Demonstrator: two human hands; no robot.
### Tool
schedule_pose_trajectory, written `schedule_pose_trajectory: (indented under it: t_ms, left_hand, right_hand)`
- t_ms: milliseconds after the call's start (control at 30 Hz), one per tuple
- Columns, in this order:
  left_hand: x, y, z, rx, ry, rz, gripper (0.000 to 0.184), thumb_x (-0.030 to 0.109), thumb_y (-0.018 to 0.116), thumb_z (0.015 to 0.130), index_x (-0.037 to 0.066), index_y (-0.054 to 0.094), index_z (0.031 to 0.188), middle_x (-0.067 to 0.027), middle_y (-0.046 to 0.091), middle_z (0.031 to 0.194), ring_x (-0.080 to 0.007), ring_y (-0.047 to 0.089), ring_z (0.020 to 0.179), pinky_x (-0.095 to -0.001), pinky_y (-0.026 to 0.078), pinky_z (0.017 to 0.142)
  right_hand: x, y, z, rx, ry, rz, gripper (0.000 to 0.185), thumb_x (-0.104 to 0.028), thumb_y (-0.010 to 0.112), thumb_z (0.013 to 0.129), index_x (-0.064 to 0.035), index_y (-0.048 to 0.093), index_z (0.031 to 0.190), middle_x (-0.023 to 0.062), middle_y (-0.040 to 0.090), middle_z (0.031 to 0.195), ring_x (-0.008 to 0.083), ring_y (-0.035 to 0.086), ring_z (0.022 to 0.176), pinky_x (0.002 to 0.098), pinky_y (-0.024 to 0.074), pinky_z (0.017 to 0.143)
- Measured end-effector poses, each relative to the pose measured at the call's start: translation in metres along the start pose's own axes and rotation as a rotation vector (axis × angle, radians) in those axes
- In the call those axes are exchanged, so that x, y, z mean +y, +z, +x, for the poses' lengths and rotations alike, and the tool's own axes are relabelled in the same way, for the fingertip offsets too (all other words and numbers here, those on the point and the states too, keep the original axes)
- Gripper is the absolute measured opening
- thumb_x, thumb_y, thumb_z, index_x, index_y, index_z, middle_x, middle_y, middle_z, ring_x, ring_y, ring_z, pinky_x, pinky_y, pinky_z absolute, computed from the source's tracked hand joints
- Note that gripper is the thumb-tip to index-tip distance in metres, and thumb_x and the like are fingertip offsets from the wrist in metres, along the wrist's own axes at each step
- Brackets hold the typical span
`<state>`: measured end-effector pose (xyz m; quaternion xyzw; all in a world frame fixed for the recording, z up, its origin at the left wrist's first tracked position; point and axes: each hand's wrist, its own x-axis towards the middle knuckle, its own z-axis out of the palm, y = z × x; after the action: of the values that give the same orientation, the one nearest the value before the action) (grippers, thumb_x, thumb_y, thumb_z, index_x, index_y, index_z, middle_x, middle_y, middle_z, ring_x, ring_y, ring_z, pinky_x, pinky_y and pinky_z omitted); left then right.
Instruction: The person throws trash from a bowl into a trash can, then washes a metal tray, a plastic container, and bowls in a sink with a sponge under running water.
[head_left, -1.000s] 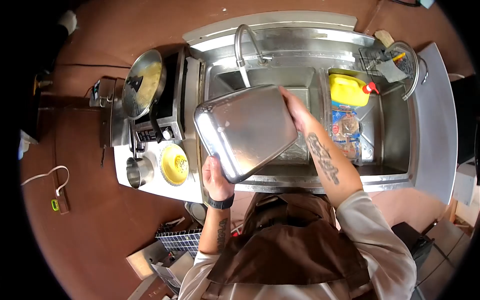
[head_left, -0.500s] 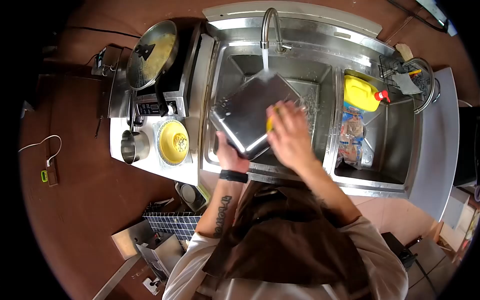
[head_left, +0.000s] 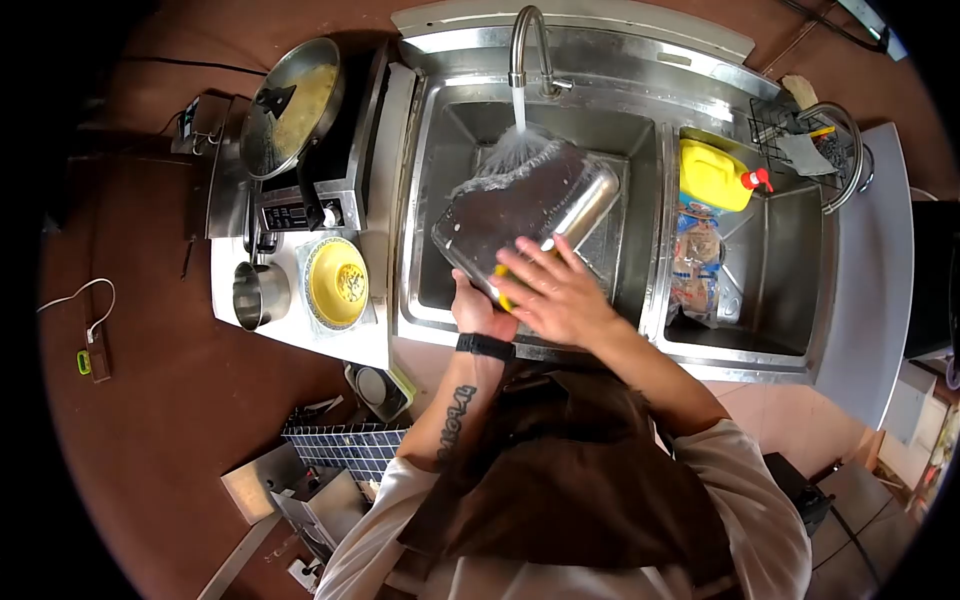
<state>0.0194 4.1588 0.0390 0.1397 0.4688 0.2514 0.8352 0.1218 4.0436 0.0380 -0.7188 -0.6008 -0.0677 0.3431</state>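
A rectangular stainless steel pan (head_left: 530, 205) is tilted over the left sink basin (head_left: 430, 275), its flat face up. My left hand (head_left: 482, 308) grips its near corner, the fingers hidden beneath. My right hand (head_left: 560, 295) presses a yellow sponge (head_left: 506, 288) against the pan's near side; the sponge shows only in part under the fingers. Water runs from the faucet (head_left: 530, 50) onto the far part of the pan and spreads over the metal.
In the right basin stand a yellow jug with a red pump (head_left: 718, 178) and plastic packets (head_left: 697, 260). To the left are a lidded frying pan (head_left: 300, 108) on an induction cooker (head_left: 345, 190), a yellow bowl (head_left: 322, 290) and a small pot (head_left: 258, 297). A wire rack (head_left: 775, 125) sits behind.
The pan has turned and tipped, so a bright side wall now shows at its right. My right hand has slid left and nearer with the sponge, close to my left hand.
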Motion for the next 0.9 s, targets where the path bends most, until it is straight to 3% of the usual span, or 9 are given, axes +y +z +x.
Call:
schedule_pose_trajectory:
  t_ms: [100, 200, 267, 400, 433, 500, 567, 633, 900]
  left_hand:
    - [0.000, -0.009, -0.010, 0.092, 0.098, 0.028, 0.050, 0.040, 0.027, 0.107, 0.003, 0.046, 0.135, -0.0133, 0.056, 0.131, -0.0296, 0.059, 0.115, -0.0455, 0.049, 0.101]
    - [-0.003, -0.011, -0.021, 0.162, 0.136, 0.139, 0.053, 0.043, 0.031, 0.107, 0.000, 0.047, 0.133, -0.0153, 0.058, 0.126, -0.0302, 0.062, 0.111, -0.0427, 0.053, 0.094]
    - [-0.002, -0.002, -0.028, 0.085, 0.159, 0.141, 0.052, 0.042, 0.032, 0.106, 0.000, 0.047, 0.132, -0.0157, 0.060, 0.122, -0.0288, 0.064, 0.106, -0.0411, 0.054, 0.093]
    - [-0.037, -0.030, -0.007, -0.188, 0.391, 0.312, 0.049, 0.034, 0.047, 0.103, -0.002, 0.046, 0.137, -0.0166, 0.058, 0.130, -0.0210, 0.058, 0.118, -0.0355, 0.049, 0.096]
    - [-0.036, -0.042, -0.009, -0.231, 0.613, 1.087, 0.051, 0.027, 0.050, 0.103, 0.000, 0.039, 0.144, -0.0176, 0.052, 0.138, -0.0182, 0.050, 0.128, -0.0352, 0.043, 0.103]
    - [-0.035, -0.026, -0.017, -0.153, 0.479, 0.585, 0.028, 0.027, 0.044, 0.106, 0.004, 0.058, 0.105, -0.0046, 0.061, 0.090, -0.0092, 0.057, 0.079, -0.0257, 0.045, 0.065]
    - [-0.021, -0.008, -0.028, -0.090, 0.522, 0.749, 0.045, 0.031, 0.040, 0.107, 0.012, 0.044, 0.068, 0.0098, 0.037, 0.054, -0.0013, 0.029, 0.046, -0.0223, 0.020, 0.041]
    - [-0.003, -0.014, -0.033, -0.209, 0.520, 0.798, 0.044, 0.031, 0.041, 0.107, 0.010, 0.046, 0.069, 0.0078, 0.041, 0.055, -0.0021, 0.034, 0.046, -0.0219, 0.025, 0.042]
    - [0.010, -0.013, -0.022, -0.367, 0.517, 0.986, 0.044, 0.027, 0.045, 0.106, 0.008, 0.049, 0.067, 0.0058, 0.043, 0.052, -0.0036, 0.039, 0.045, -0.0226, 0.029, 0.042]
  right_hand:
    - [0.046, -0.023, 0.010, -0.017, 0.280, -0.205, 0.048, -0.025, 0.062, 0.089, -0.0155, 0.054, 0.135, 0.0116, 0.052, 0.139, 0.0330, 0.045, 0.132, 0.0624, 0.0321, 0.107]
    - [0.079, -0.018, 0.007, 0.068, 0.740, 0.404, 0.049, -0.024, 0.061, 0.088, -0.0148, 0.053, 0.136, 0.0148, 0.050, 0.140, 0.0344, 0.045, 0.131, 0.0596, 0.0299, 0.110]
    - [0.037, -0.022, 0.007, -0.077, 0.396, -0.270, 0.048, -0.027, 0.061, 0.090, -0.0134, 0.055, 0.135, 0.0142, 0.050, 0.141, 0.0327, 0.045, 0.132, 0.0577, 0.0292, 0.111]
    - [-0.037, -0.008, 0.019, -0.095, 0.061, 0.155, 0.046, -0.031, 0.064, 0.087, -0.0119, 0.061, 0.128, 0.0108, 0.052, 0.140, 0.0328, 0.044, 0.132, 0.0554, 0.0300, 0.111]
    - [-0.029, -0.009, 0.028, -0.078, 0.029, 0.129, 0.046, -0.031, 0.065, 0.087, -0.0129, 0.061, 0.129, 0.0100, 0.053, 0.139, 0.0318, 0.045, 0.131, 0.0550, 0.0313, 0.111]
    - [-0.002, -0.008, 0.050, -0.048, -0.020, 0.091, 0.047, -0.030, 0.065, 0.086, -0.0150, 0.060, 0.130, 0.0083, 0.055, 0.135, 0.0299, 0.048, 0.129, 0.0542, 0.0338, 0.110]
    - [0.036, -0.011, 0.063, 0.060, 0.204, 0.206, 0.027, -0.028, 0.061, 0.091, -0.0141, 0.070, 0.111, 0.0105, 0.067, 0.112, 0.0305, 0.063, 0.102, 0.0436, 0.0500, 0.089]
    - [0.081, -0.024, 0.059, -0.218, 0.792, 0.372, 0.037, -0.035, 0.043, 0.100, -0.0086, 0.069, 0.105, 0.0158, 0.071, 0.095, 0.0328, 0.067, 0.092, 0.0435, 0.0525, 0.082]
    - [0.039, -0.041, 0.081, -0.093, 0.347, 0.414, 0.041, -0.042, 0.044, 0.100, -0.0118, 0.071, 0.105, 0.0119, 0.069, 0.108, 0.0293, 0.067, 0.095, 0.0403, 0.0525, 0.082]
